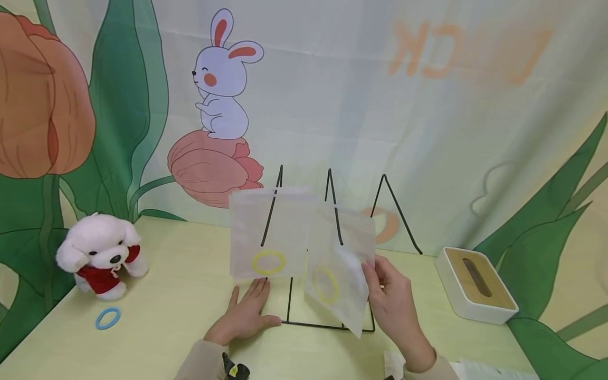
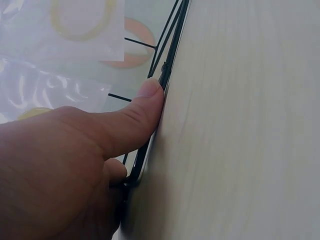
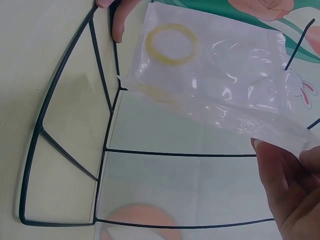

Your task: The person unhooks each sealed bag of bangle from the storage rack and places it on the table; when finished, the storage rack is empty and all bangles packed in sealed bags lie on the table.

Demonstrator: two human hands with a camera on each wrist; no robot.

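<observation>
A black wire rack (image 1: 328, 325) stands on the table with three upward prongs. From its left prong hangs a clear plastic bag (image 1: 247, 221) with a yellow ring (image 1: 268, 262) inside. A second clear bag (image 1: 349, 232) hangs on the middle prong, tilted, also with a yellow ring (image 1: 325, 285) in it. My right hand (image 1: 391, 295) pinches this second bag's right edge between thumb and fingers; the right wrist view shows the bag (image 3: 225, 117) nearly edge-on. My left hand (image 1: 247, 314) rests with straight fingers on the rack's base, its thumb (image 2: 135, 112) along the front wire.
A white plush dog (image 1: 102, 253) in red sits at the left, a blue ring (image 1: 107, 319) before it. At the right stands a white tissue box (image 1: 475, 285) with a wooden lid. More clear bags (image 1: 489, 371) lie at the front right. A printed curtain (image 1: 332, 105) hangs behind.
</observation>
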